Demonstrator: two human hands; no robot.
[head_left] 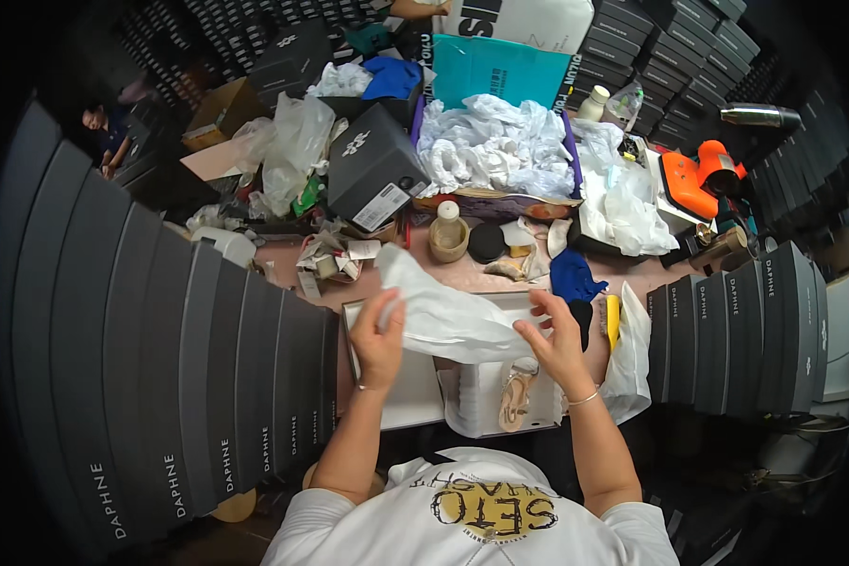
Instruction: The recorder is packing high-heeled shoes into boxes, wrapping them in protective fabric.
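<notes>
A crumpled sheet of white tissue paper (453,321) stretches above an open shoebox (401,401) with a white inside. My left hand (377,341) pinches the sheet's left end between thumb and fingers. At the other end, my right hand (558,347) has its thumb and fingers apart, the thumb touching or very near the paper's edge. Below the sheet, a beige strappy sandal (516,396) lies in the right part of the box, beside translucent white wrapping (462,401). The paper hides the back part of the box.
Stacks of dark shoeboxes (179,330) flank the table on both sides. Behind stand a bin of crumpled white paper (500,151), a tilted dark box (373,165), a bottle (448,231) and an orange tape dispenser (689,184). A blue cloth (575,276) lies right. Another person (111,141) is far left.
</notes>
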